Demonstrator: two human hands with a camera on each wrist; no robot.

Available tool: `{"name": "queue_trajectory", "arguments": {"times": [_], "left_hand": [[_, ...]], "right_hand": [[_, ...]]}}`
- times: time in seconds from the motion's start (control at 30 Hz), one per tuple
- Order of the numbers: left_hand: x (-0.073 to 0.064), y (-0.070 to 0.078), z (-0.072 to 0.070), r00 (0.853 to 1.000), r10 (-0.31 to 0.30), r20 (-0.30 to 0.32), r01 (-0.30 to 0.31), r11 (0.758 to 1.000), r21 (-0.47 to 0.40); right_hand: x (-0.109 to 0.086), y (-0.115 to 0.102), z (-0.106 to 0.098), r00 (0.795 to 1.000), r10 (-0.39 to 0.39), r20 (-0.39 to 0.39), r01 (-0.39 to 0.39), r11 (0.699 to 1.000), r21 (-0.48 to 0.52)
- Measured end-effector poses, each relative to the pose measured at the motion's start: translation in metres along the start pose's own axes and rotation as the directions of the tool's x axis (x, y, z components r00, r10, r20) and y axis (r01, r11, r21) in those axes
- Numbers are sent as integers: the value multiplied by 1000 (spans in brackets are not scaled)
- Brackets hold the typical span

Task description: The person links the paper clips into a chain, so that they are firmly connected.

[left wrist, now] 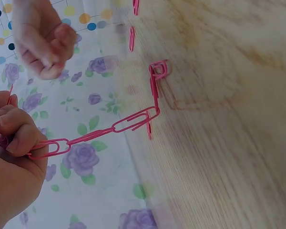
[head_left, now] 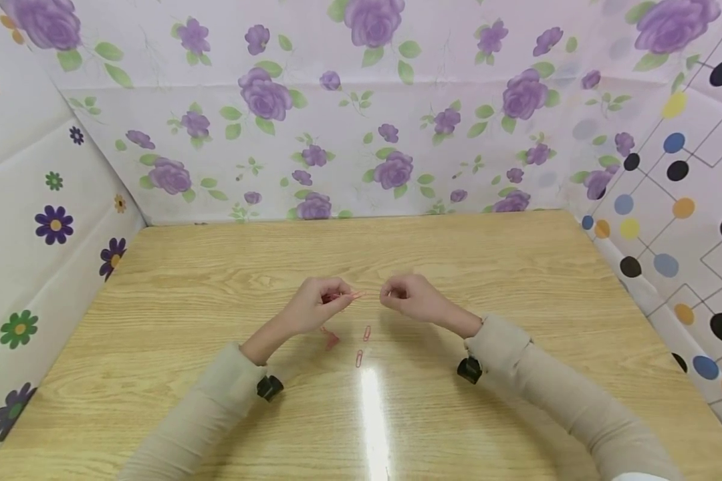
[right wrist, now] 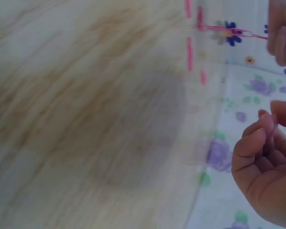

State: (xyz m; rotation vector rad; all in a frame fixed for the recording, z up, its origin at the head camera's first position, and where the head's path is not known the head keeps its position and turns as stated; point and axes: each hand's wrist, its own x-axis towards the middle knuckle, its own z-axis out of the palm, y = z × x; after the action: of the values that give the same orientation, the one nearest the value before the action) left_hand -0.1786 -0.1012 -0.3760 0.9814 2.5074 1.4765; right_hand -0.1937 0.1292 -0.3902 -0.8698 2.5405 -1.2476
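My left hand (head_left: 320, 306) grips one end of a chain of linked pink paper clips (left wrist: 90, 137), part of it bunched inside the fingers. A clip's end pokes up past the left fingertips. From that hand the chain hangs down, its lower end bunched on the table. To the right, apart from the left hand, my right hand (head_left: 418, 298) has thumb and forefinger pinched together. A small red bit, seemingly a paper clip (right wrist: 261, 113), shows at its fingertips; most of it is hidden. Two loose pink clips, one nearer (head_left: 359, 359) and one farther (head_left: 367, 333), lie between the forearms.
The wood-grain table (head_left: 487, 260) reaches back to a flowered sheet (head_left: 337, 153). Patterned sheets also stand at the left and right sides. A bright light reflection (head_left: 374, 421) runs down the table's front middle. Dark wrist cameras sit below both cuffs.
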Motion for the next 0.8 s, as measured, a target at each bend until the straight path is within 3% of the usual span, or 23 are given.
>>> {"name": "queue_trajectory", "arguments": {"times": [0.27, 0.6, 0.8], "left_hand": [[0, -6, -2, 999, 20, 28, -19, 1000, -14], [-2, -3, -11, 999, -34, 42, 34, 999, -2], [-8, 20, -20, 996, -15, 90, 16, 1000, -15]], "right_hand": [[7, 18, 16, 982, -32, 186, 55, 991, -122], [14, 21, 28, 973, -77, 219, 107, 986, -129], [17, 17, 31, 966, -110, 232, 141, 983, -118]]}}
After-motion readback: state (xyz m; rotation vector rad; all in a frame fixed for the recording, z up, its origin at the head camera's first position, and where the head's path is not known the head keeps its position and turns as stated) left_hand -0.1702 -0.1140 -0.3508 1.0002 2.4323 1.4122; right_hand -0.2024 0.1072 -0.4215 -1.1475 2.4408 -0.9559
